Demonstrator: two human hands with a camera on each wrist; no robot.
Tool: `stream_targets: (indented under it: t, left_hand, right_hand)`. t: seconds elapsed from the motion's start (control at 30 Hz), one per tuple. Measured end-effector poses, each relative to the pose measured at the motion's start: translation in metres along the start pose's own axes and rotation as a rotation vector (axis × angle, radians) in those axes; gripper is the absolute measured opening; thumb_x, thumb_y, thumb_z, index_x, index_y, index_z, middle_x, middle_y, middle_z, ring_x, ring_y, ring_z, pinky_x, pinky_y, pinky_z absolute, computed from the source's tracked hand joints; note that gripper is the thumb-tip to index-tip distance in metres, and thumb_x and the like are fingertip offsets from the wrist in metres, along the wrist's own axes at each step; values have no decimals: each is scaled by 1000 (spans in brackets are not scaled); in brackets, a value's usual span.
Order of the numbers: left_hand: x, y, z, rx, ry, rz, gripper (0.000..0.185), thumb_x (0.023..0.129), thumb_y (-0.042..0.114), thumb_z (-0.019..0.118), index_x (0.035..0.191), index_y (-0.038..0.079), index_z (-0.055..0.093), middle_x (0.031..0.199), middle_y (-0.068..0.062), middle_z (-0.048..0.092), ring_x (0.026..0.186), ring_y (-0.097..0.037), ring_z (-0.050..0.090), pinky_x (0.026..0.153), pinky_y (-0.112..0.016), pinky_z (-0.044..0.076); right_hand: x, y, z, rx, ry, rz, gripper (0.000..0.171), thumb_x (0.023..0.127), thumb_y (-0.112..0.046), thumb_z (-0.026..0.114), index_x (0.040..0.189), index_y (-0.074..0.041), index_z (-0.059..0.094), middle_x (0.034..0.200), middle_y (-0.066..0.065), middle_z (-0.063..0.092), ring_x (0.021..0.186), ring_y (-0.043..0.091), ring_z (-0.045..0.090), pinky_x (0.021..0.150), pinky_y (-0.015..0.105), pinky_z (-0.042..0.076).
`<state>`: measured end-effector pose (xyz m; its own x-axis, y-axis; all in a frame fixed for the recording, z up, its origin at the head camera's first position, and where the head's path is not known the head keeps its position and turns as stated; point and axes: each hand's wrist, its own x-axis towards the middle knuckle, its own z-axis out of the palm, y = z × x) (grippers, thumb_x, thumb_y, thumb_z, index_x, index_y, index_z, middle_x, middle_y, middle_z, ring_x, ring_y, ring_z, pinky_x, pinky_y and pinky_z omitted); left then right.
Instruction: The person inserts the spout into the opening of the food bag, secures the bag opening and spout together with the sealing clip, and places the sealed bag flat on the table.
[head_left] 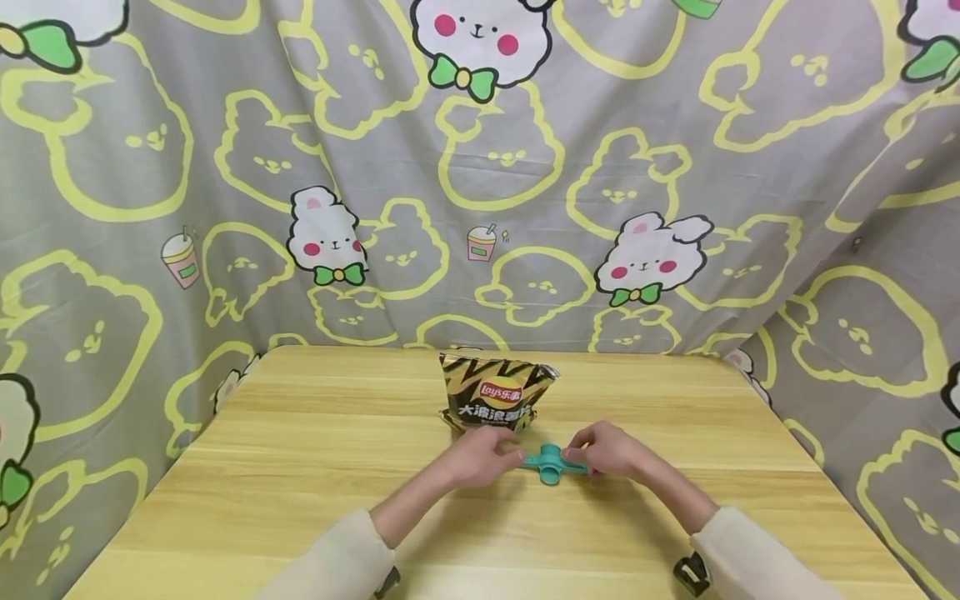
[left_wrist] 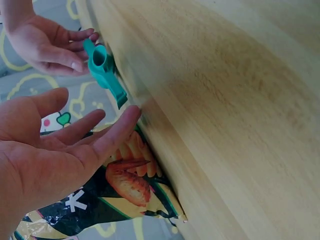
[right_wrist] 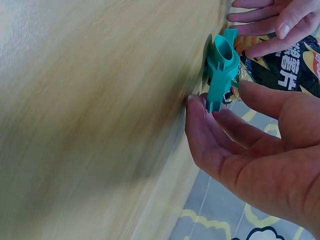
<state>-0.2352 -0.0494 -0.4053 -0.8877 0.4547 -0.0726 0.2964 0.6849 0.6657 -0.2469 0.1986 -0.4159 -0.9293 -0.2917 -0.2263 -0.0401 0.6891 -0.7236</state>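
A teal bag clip with a round spout (head_left: 551,461) lies on the wooden table (head_left: 300,467), just in front of a black and yellow bag of crisps (head_left: 495,400). My left hand (head_left: 504,455) reaches the clip's left end with straight fingers (left_wrist: 117,127), the tips at or just short of the clip (left_wrist: 102,67). At the other end, my right hand (head_left: 579,454) has relaxed fingers (right_wrist: 197,115) against the clip (right_wrist: 222,65), with the thumb beside it. Neither hand plainly grips the clip. The bag (left_wrist: 125,185) stands upright with its top open.
A grey cloth printed with yellow and white rabbits (head_left: 480,167) hangs behind and around the table. The table's edges drop off at left and right. Both forearms wear pale sleeves (head_left: 330,558).
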Motion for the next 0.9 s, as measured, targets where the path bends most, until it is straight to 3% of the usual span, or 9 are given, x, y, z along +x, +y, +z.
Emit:
stream_targets:
  t: [0.23, 0.53, 0.9]
  left_hand:
    - [3, 0, 3, -23, -9, -3, 45, 99, 36, 64, 131, 4, 65, 124, -14, 71, 108, -29, 69, 95, -48, 55]
    - [3, 0, 3, -110, -5, -31, 42, 98, 34, 65, 129, 5, 66, 117, -13, 72, 104, -28, 69, 91, -48, 56]
    - [3, -1, 4, -189, 36, -42, 36, 95, 25, 70, 125, 5, 68, 106, -5, 72, 89, -17, 66, 74, -36, 56]
  right_hand:
    - [-1, 3, 0, 55, -60, -40, 20, 98, -13, 66, 87, 3, 70, 83, 11, 66, 59, 16, 64, 64, 36, 61]
    - [0, 6, -2, 80, -98, -71, 13, 94, -4, 66, 89, 6, 72, 94, 11, 70, 65, 17, 66, 66, 34, 61]
    - [-1, 3, -4, 108, -91, -116, 9, 89, 2, 64, 87, 9, 69, 83, 11, 67, 66, 18, 61, 63, 36, 59]
